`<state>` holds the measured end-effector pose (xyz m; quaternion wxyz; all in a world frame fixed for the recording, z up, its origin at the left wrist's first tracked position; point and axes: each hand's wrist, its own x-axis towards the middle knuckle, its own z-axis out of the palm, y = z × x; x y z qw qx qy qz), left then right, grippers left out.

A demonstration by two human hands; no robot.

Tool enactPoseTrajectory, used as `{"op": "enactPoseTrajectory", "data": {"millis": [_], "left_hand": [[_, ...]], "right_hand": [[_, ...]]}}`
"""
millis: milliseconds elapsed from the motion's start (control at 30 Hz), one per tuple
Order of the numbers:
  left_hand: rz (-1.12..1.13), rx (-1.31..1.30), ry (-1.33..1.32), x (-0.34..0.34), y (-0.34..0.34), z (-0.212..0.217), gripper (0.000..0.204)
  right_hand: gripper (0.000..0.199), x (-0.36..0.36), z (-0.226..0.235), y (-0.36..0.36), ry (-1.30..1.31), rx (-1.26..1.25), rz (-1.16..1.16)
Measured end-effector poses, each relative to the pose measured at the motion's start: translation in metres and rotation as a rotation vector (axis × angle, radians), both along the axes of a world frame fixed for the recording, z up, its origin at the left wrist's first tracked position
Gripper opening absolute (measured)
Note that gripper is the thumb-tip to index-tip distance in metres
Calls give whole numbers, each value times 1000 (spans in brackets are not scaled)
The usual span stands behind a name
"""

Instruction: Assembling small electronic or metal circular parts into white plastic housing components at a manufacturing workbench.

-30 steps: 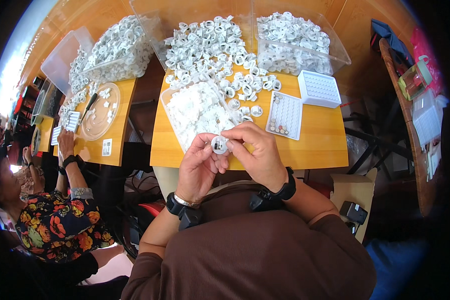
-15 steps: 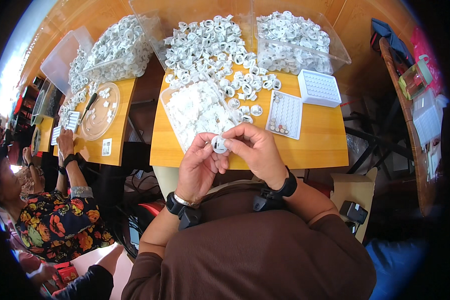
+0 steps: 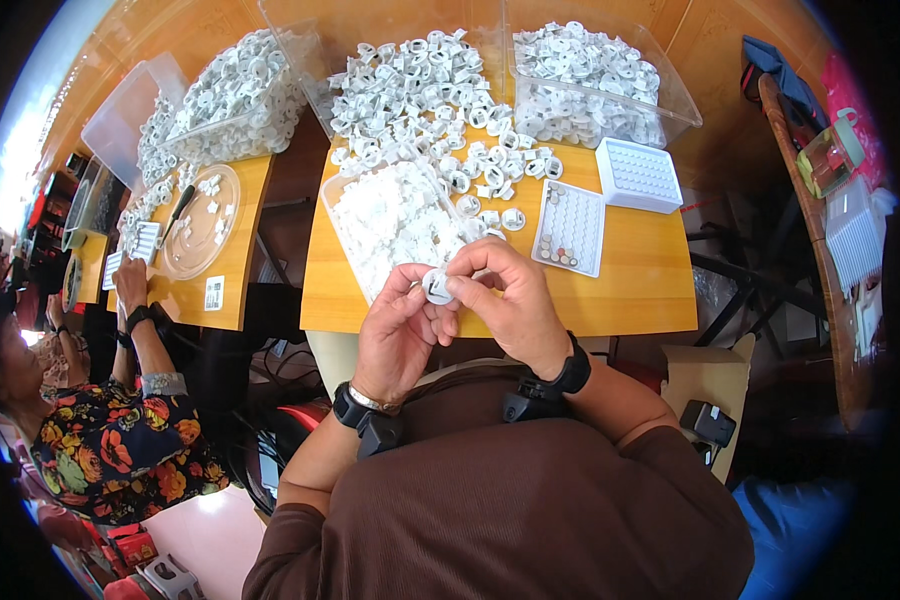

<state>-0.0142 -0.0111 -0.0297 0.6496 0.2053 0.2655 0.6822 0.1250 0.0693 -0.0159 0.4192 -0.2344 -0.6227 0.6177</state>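
Note:
Between my two hands, over the table's near edge, is a small round white plastic part (image 3: 437, 287) with a dark slot. My left hand (image 3: 400, 318) is closed on its left side with thumb and fingers. From the right, my right hand (image 3: 510, 300) pinches the same part between thumb and forefinger. Just beyond lies a clear tub (image 3: 332, 205) heaped with small white plastic pieces (image 3: 395, 215). Several loose round white parts (image 3: 493, 177) lie behind it. To the right is a white tray (image 3: 575, 212) with a few small round pieces in its near end.
A stack of white trays (image 3: 638, 175) stands at the table's right. Clear bins of white parts (image 3: 590, 85) line the back. At the left, a co-worker (image 3: 120, 440) works at another table (image 3: 232, 290). A wooden shelf edge (image 3: 815, 250) stands far right; an open cardboard box (image 3: 715, 390) sits below.
The round white part has tilted slightly in my fingers. My hands have barely moved. At the lower left, another person's dark-clothed arm and leg have gone out of view.

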Motion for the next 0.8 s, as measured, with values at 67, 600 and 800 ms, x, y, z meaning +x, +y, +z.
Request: {"op": "enactPoseTrajectory", "data": {"millis": [67, 600, 800], "left_hand": [[-8, 0, -20, 0, -1, 2, 21], [-8, -9, 31, 1, 0, 4, 21], [9, -47, 51, 4, 0, 4, 23]], "right_hand": [[6, 0, 3, 0, -15, 42, -11], [6, 0, 10, 0, -98, 247, -60], [7, 1, 10, -1, -103, 298, -70]]}}
